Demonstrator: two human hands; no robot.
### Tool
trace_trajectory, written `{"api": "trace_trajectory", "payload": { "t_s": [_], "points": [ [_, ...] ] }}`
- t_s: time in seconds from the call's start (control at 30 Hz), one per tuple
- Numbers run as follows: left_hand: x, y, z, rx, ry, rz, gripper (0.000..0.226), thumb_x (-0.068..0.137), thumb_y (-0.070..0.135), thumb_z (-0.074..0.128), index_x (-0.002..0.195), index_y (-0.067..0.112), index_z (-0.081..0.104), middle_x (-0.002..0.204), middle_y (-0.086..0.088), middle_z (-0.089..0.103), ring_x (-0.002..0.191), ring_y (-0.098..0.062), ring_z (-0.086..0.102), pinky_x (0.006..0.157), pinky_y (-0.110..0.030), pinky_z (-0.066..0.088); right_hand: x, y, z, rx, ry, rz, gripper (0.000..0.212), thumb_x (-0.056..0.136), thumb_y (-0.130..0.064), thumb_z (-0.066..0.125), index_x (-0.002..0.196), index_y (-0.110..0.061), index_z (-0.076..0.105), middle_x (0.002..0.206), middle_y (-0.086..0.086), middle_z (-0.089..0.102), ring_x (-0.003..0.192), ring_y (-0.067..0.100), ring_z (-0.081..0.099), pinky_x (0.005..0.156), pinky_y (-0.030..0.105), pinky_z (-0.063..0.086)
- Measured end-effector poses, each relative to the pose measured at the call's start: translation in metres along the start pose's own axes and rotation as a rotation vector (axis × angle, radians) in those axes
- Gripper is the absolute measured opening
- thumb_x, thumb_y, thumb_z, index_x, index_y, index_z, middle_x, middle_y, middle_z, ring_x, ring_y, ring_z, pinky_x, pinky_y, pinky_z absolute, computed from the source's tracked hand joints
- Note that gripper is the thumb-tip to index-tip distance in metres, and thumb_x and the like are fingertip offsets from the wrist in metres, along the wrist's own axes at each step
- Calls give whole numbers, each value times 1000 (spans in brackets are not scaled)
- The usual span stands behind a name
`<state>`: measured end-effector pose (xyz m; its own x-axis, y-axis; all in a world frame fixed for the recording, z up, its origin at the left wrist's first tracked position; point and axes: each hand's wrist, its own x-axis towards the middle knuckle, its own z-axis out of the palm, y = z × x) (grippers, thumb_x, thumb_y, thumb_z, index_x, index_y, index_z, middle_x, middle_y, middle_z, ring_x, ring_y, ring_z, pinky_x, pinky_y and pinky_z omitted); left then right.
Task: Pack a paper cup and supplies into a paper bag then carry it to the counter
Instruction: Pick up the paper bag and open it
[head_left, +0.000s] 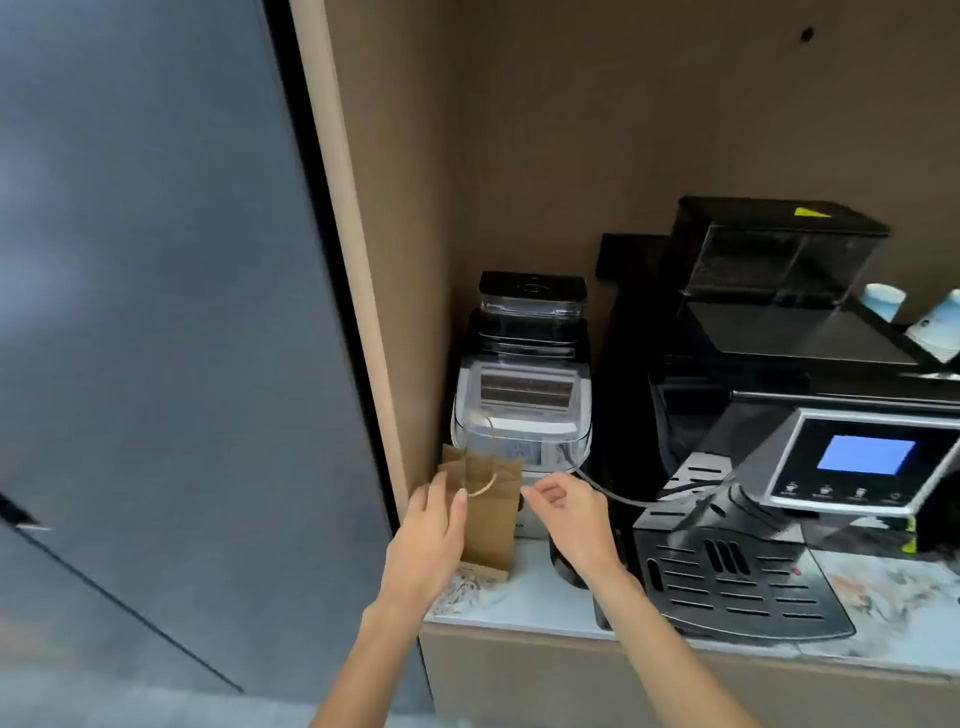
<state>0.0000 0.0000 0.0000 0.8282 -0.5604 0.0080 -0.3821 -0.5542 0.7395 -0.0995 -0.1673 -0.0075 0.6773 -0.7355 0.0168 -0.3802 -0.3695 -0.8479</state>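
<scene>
A small brown paper bag (491, 512) with twine handles stands upright at the left end of the marble counter (530, 592), against the alcove's side wall. My left hand (428, 535) grips the bag's left side near the top, thumb by a handle loop. My right hand (569, 512) hovers at the bag's right top edge, with fingers curled and pinched at the rim; whether it grips the paper is unclear. Paper cups (883, 299) with blue print lie on top of the coffee machine at the far right.
A clear-topped appliance (522, 415) stands right behind the bag, with a hose running to the large black coffee machine (779, 467) that fills the right of the alcove. A beige wall panel (363, 312) bounds the left; beyond it is a dark grey door.
</scene>
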Motion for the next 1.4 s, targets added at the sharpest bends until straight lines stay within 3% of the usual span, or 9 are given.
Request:
{"api": "trace_trajectory", "payload": {
  "t_s": [0.1, 0.23, 0.5, 0.7, 0.87, 0.97, 1.03, 1.17, 1.4],
  "points": [
    [16, -6, 11, -22, -45, -12, 57, 97, 59, 20, 150, 38, 22, 161, 6, 22, 145, -16, 29, 109, -38, 33, 23, -1, 8, -7, 44, 44, 20, 86, -38, 72, 91, -20, 73, 77, -10, 69, 73, -3, 62, 61, 10, 43],
    [38, -13, 23, -132, -101, -60, 58, 101, 53, 22, 152, 26, 29, 165, 1, 17, 152, -9, 10, 110, -20, 11, 44, -3, 21, -54, 28, 59, 22, 84, -41, 73, 94, -21, 71, 78, -12, 65, 75, 1, 61, 62, 9, 39],
    [53, -19, 32, -131, -169, -123, 43, 104, 41, 30, 128, 21, 58, 157, -5, 33, 149, -16, 21, 110, -21, 16, 58, 7, 37, -158, -42, 64, 17, 82, -33, 78, 90, -19, 71, 93, -2, 65, 82, 5, 58, 67, 12, 40],
    [43, -15, 34, -37, -36, -78, 32, 102, 24, 45, 122, 10, 64, 141, -4, 46, 123, -19, 53, 109, -26, 36, 38, 12, 33, -214, -65, -17, 18, 88, -25, 72, 70, -25, 69, 67, -12, 65, 65, 3, 63, 58, 12, 45],
    [15, 1, 39, -37, 63, -60, 30, 100, 32, 48, 122, 17, 61, 126, -3, 36, 98, -16, 60, 93, -23, 41, 10, 14, 17, -195, -60, -78, 30, 88, -22, 71, 62, -29, 58, 75, -10, 57, 62, 7, 60, 60, 15, 47],
    [-6, 16, 47, -100, 106, -134, 22, 97, 36, 52, 117, 27, 58, 112, -4, 30, 74, -11, 57, 83, -26, 47, -15, 14, 6, -175, -3, -107, 35, 90, -24, 68, 61, -30, 50, 74, -12, 53, 62, 3, 57, 60, 10, 40],
    [-18, 25, 51, -203, 129, -177, 16, 97, 33, 54, 112, 29, 57, 103, -7, 43, 72, 0, 51, 76, -28, 46, -35, 14, 1, -137, 28, -97, 33, 91, -24, 67, 62, -29, 50, 75, -12, 52, 65, 5, 58, 59, 10, 42],
    [-40, 41, 55, -379, 181, -161, 17, 92, 17, 58, 103, 30, 57, 57, 8, 51, 50, -5, 45, 51, -20, 41, -75, 15, -12, -62, 9, -91, 29, 90, -21, 67, 65, -28, 54, 77, -9, 54, 70, 9, 62, 58, 9, 44],
    [-70, 56, 55, -322, 150, -115, 26, 89, 3, 63, 104, 24, 57, 59, 9, 58, 53, 0, 53, 54, -12, 42, -118, -4, -66, 65, -77, -25, 16, 87, -24, 70, 72, -20, 67, 69, -1, 71, 63, 10, 68, 64, 28, 57]
  ]
}}
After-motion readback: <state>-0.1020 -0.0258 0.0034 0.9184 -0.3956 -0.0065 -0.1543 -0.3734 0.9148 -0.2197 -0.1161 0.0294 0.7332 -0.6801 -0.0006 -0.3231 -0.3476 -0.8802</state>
